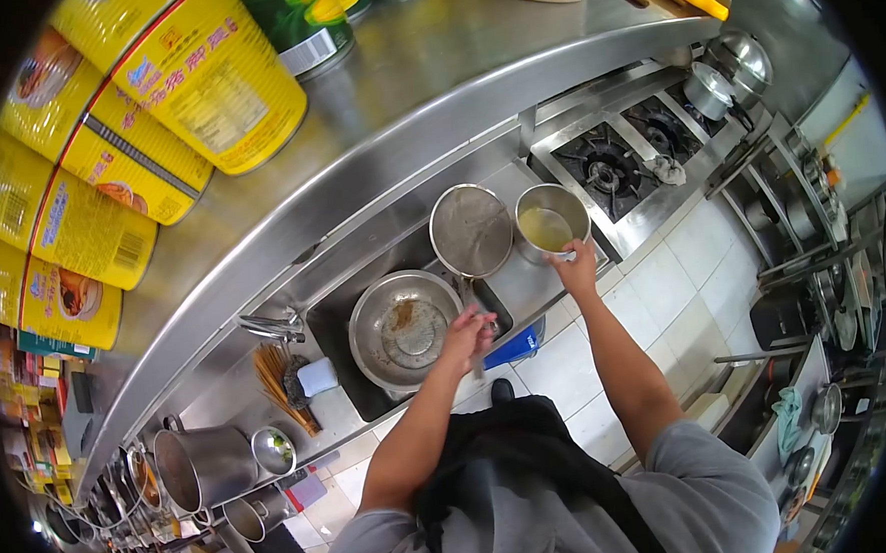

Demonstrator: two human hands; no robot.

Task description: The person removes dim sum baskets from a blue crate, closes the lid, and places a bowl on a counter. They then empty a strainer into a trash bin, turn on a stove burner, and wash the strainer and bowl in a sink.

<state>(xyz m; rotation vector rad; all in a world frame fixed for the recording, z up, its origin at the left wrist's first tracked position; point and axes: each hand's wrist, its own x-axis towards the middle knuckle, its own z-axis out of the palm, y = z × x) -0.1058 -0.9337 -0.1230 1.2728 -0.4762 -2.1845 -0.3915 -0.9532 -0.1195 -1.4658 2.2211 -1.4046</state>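
My left hand [463,341] is closed around the long handle of a round mesh strainer [471,230], whose bowl tilts over the back right of the sink. My right hand [575,268] grips the near rim of a metal pot [529,202] with yellowish liquid inside. The pot is beside the strainer, over the steel counter right of the sink. Below and left of the strainer, a large steel basin [373,365] sits in the sink [327,328], with some brown residue and a little water in it.
A gas stove [608,168] with a lidded pot [709,90] stands to the right. Left of the sink are a faucet [270,328], a bamboo brush [278,370] and a white sponge [318,377]. Yellow cans [217,83] stack on the shelf above. A stockpot [207,464] stands lower left.
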